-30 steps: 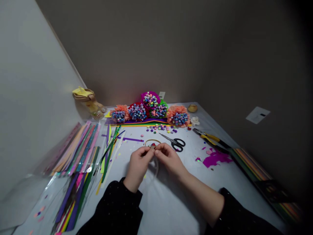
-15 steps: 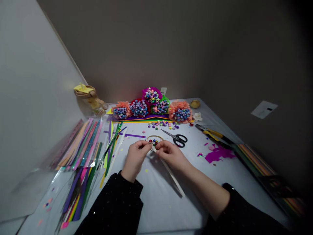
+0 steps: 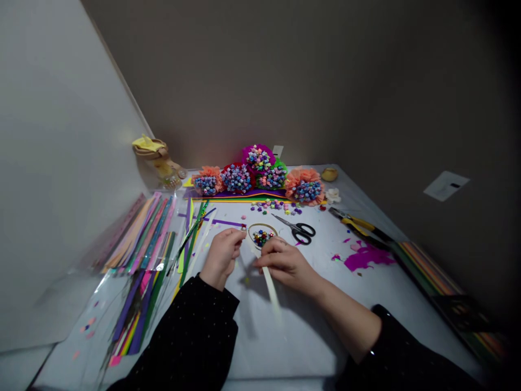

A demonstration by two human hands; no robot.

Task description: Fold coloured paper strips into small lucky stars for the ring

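My left hand pinches the far end of a pale paper strip just left of a small round dish filled with tiny coloured paper stars. My right hand rests lower and to the right, its fingers closed on the same strip, whose free end trails toward me over the white table. Both sleeves are black. Black-handled scissors lie just beyond my right hand.
Bundles of coloured paper strips in clear wrap lie at the left. Several crepe-paper flowers with star centres line the back wall, loose stars before them. Yellow-handled pliers, magenta paper scraps and a striped paper stack sit at the right.
My hands have drawn apart along the strip: the left stays by the dish, the right slid down toward me. The dish of stars is now uncovered.
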